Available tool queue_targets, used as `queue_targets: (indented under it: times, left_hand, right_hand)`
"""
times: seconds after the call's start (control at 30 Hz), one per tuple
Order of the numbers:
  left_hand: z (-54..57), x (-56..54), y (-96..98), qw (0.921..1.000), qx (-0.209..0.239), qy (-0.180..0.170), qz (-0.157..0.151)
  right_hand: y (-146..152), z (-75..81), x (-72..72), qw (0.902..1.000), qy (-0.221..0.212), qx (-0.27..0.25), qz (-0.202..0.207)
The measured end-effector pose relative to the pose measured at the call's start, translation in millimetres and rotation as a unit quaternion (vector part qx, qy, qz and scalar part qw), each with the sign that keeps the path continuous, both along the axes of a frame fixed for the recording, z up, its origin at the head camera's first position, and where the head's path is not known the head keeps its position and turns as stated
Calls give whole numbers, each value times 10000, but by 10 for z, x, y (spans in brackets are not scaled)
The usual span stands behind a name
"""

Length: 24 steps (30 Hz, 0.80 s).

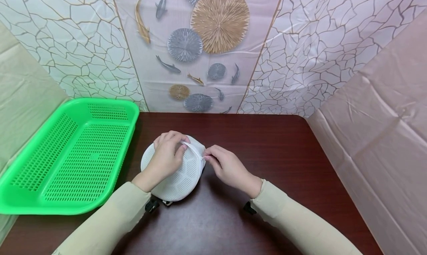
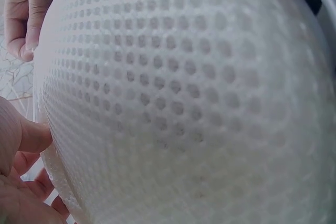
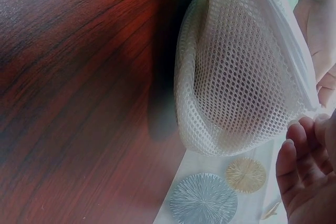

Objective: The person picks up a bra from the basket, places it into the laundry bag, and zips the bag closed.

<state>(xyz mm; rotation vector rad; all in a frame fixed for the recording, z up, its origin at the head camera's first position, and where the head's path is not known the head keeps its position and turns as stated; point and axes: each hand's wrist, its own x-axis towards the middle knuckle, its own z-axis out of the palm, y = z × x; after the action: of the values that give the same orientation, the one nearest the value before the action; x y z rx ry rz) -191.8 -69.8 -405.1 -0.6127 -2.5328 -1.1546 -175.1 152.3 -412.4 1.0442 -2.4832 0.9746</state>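
A round white mesh laundry bag (image 1: 180, 181) is held tilted over the table, its honeycomb netting filling most of the left wrist view. My left hand (image 1: 164, 155) lies across its top and grips the rim between thumb and fingers. At the bag's right edge, my right hand (image 1: 231, 168) pinches a small bit at the end of the seam, its thumb against curled fingers. The right wrist view shows the zipper band (image 3: 286, 40) along the rim running toward those fingertips. What exactly sits between them is hidden.
A large green plastic basket (image 1: 131, 136) with slotted walls stands on the left of the dark red-brown table (image 1: 267, 143). Patterned sheeting (image 1: 290, 62) closes off the back, and beige cloth (image 1: 377, 129) hangs along the right side.
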Motion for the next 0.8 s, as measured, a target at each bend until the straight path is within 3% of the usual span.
queue_targets:
  times: [0.4,0.63,0.8]
  left_hand:
    - [-18,-27,-48,9995,127,-103,283]
    - [-27,-36,-43,9999,19,73,147]
    - [9,1,-2,9993,-183,257,-195]
  right_hand:
    - [2,-29,17,9999,-38,84,-70]
    - [-7,-35,10,9999,-95,31,-85]
    - [-10,-37,3,9999,-67,22,-119]
